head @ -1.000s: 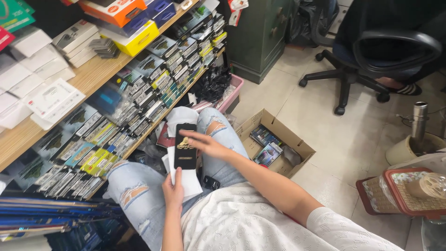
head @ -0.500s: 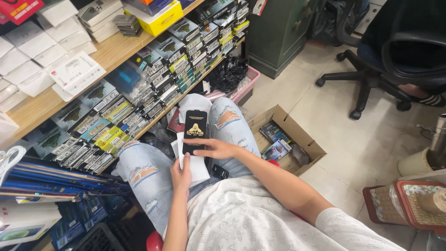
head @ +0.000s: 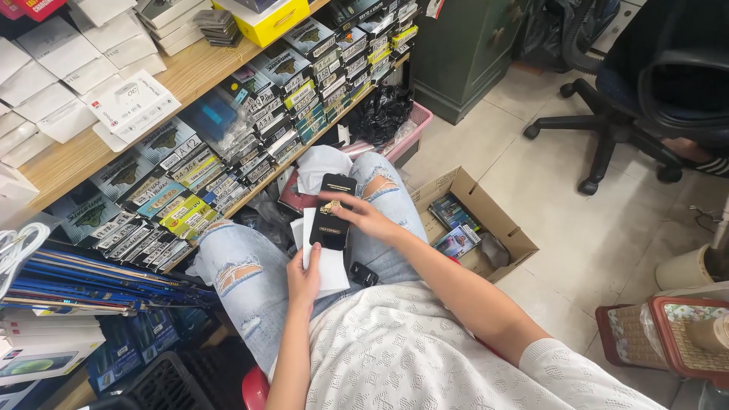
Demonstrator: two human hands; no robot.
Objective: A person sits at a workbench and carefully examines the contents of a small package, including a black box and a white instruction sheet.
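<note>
Fingers [head: 357,206] of my right hand [head: 370,218] lie curled over the upper right edge of a slim black packet [head: 332,211], pinching it from the side, while my left hand [head: 304,275] cups a stack of white sleeves [head: 328,266] from below, thumb pressed along the stack's left edge and closed on it. From my remote seat I see the black packet lying flat atop those white sleeves, above my lap, between my two knees in torn jeans [head: 243,273]. Its long axis runs away from my body, toward the wooden shelf [head: 190,76], with the top end tipped slightly right. Relative to the right fingertips the packet sits just to the left and touching; relative to the left palm it lies straight ahead and above. Of the two, the right hand is nearer the packet's far end (the left holds only the near end of the stack). Rows of small packaged goods [head: 228,163] fill the shelf edge to the left, and an open cardboard box [head: 493,228] rests on the tiled floor to the right, well apart from both hands. An office chair [head: 630,106] stands beyond it.
</note>
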